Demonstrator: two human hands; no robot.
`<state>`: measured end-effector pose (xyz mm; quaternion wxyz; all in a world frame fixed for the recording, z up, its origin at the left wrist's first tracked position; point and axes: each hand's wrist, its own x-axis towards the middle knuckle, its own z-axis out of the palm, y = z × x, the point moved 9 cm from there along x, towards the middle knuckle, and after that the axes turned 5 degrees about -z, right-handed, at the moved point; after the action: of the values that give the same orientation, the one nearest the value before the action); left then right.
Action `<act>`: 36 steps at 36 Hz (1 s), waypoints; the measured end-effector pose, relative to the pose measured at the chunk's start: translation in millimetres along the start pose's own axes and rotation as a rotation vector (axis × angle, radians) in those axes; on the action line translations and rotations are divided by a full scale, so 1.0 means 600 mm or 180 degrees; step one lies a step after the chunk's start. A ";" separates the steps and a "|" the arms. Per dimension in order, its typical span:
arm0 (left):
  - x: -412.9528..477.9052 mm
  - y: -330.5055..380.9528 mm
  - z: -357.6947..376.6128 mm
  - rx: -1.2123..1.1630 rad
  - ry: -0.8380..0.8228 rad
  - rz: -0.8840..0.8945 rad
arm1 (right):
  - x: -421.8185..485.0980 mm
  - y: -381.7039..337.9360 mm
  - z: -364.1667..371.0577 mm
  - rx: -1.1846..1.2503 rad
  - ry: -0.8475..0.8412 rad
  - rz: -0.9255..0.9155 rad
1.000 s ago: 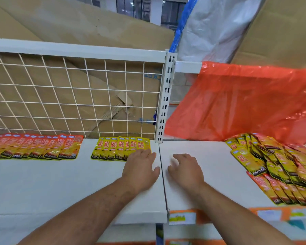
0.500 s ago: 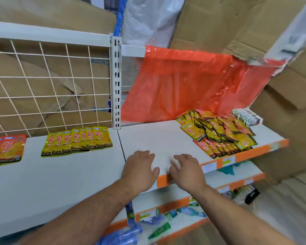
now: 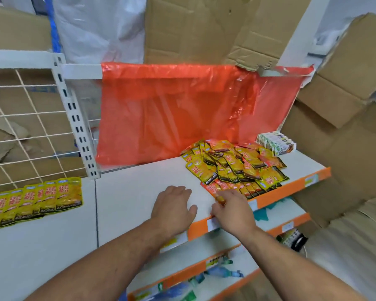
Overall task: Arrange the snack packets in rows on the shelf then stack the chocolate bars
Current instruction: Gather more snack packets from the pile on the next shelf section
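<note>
The packets are flat foil sachets, yellow or orange-red with a dark band along one end. They lie in two groups on the white shelf. A loose pile sits on the right section, sachets overlapping at all angles, mostly yellow on top, with orange-red ones fanned along the front edge. A neat row of yellow sachets lies on the left section, overlapped sideways with their dark bands toward the front, just before the wire grid. The bars, white with green print, lie side by side in a tight block at the shelf's back right corner, just behind the pile and beside the orange sheet hung along the back. The left hand rests palm down on bare shelf left of the pile, fingers straight and together, thumb spread, holding nothing. The right hand is beside it at the shelf's front edge, knuckles up, its fingers over the nearest orange-red sachet at the pile's front left corner. It is blurred, and I cannot tell whether it grips the sachet or only touches it.
</note>
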<state>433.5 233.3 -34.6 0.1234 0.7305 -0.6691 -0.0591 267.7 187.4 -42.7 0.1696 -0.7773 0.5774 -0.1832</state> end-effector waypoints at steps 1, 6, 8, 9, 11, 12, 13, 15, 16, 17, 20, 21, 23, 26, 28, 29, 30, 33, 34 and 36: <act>0.015 0.014 0.003 0.0004 0.0001 -0.0012 | 0.014 0.011 -0.011 0.0008 0.0035 -0.0027; 0.091 0.073 0.018 -0.0266 0.0027 -0.0332 | 0.082 0.076 -0.065 -0.0017 0.0197 -0.0095; 0.117 0.089 0.026 -0.0618 0.0063 -0.0662 | 0.101 0.103 -0.076 -0.0038 0.0149 -0.0123; 0.123 0.088 0.028 -0.0859 0.0066 -0.0838 | 0.106 0.106 -0.076 -0.0068 0.0120 -0.0153; 0.146 0.100 0.040 -0.1301 0.0039 -0.1130 | 0.119 0.123 -0.079 -0.0121 0.0029 -0.0218; 0.157 0.105 0.046 -0.1464 0.0020 -0.1250 | 0.125 0.128 -0.078 -0.0159 -0.0032 -0.0273; 0.167 0.108 0.050 -0.1589 0.0012 -0.1369 | 0.132 0.132 -0.076 -0.0210 -0.0107 -0.0341; 0.182 0.111 0.057 -0.1802 0.0015 -0.1574 | 0.142 0.136 -0.064 -0.0307 -0.0313 -0.0451; 0.188 0.112 0.061 -0.1898 0.0005 -0.1659 | 0.144 0.137 -0.058 -0.0342 -0.0412 -0.0484; 0.192 0.113 0.064 -0.1969 -0.0026 -0.1750 | 0.146 0.140 -0.051 -0.0371 -0.0498 -0.0503; 0.205 0.111 0.082 -0.2211 -0.0092 -0.1979 | 0.152 0.148 -0.037 -0.0350 -0.0658 -0.0516; 0.208 0.112 0.083 -0.2289 -0.0091 -0.2042 | 0.154 0.150 -0.035 -0.0307 -0.0679 -0.0502; 0.215 0.113 0.086 -0.2404 -0.0065 -0.2123 | 0.157 0.150 -0.032 -0.0276 -0.0702 -0.0506; 0.224 0.117 0.101 -0.2626 -0.0127 -0.2197 | 0.162 0.147 -0.026 -0.0210 -0.0773 -0.0569; 0.229 0.119 0.117 -0.2860 -0.0178 -0.2229 | 0.164 0.148 -0.022 -0.0111 -0.0821 -0.0570; 0.231 0.118 0.126 -0.2929 -0.0218 -0.2284 | 0.166 0.149 -0.021 -0.0018 -0.0835 -0.0556; 0.232 0.117 0.133 -0.2971 -0.0242 -0.2330 | 0.166 0.150 -0.020 0.0093 -0.0859 -0.0529; 0.226 0.128 0.124 -0.3163 -0.0309 -0.2391 | 0.173 0.146 -0.023 0.0406 -0.0825 -0.0567; 0.225 0.131 0.123 -0.3188 -0.0383 -0.2404 | 0.174 0.143 -0.026 0.0460 -0.0807 -0.0608; 0.217 0.136 0.118 -0.3203 -0.0530 -0.2456 | 0.175 0.136 -0.028 0.0539 -0.0782 -0.0656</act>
<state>350.0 90.9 -71.1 0.3687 0.7645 -0.2557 -0.4628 219.3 63.0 -57.5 0.2841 -0.8319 0.4521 -0.1512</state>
